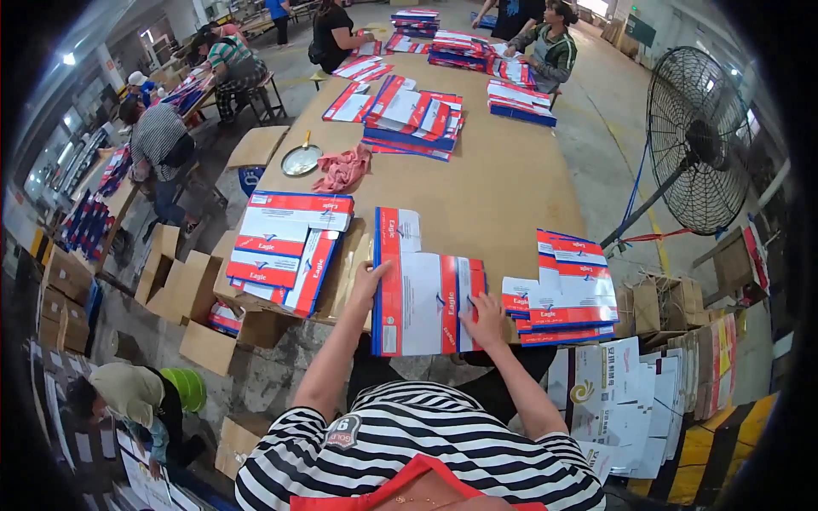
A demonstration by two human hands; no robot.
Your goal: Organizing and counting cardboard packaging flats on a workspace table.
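Observation:
A flat carton blank (423, 294), white with red and blue bands, lies in front of me, its lower part over the table's near edge. My left hand (369, 284) is closed on its left edge, thumb on top. My right hand (484, 320) rests with fingers apart on the carton's right red-and-blue band. To the left sits a stack of similar flat cartons (271, 247); another stack (575, 285) lies to the right of my right hand.
Farther up the brown table (520, 192) are a pink cloth (342, 169), a round dish (301, 160) and more carton stacks (414, 119). A large fan (700, 140) stands at the right. Open cardboard boxes (183, 285) are at the left. Other people work around the table and beyond.

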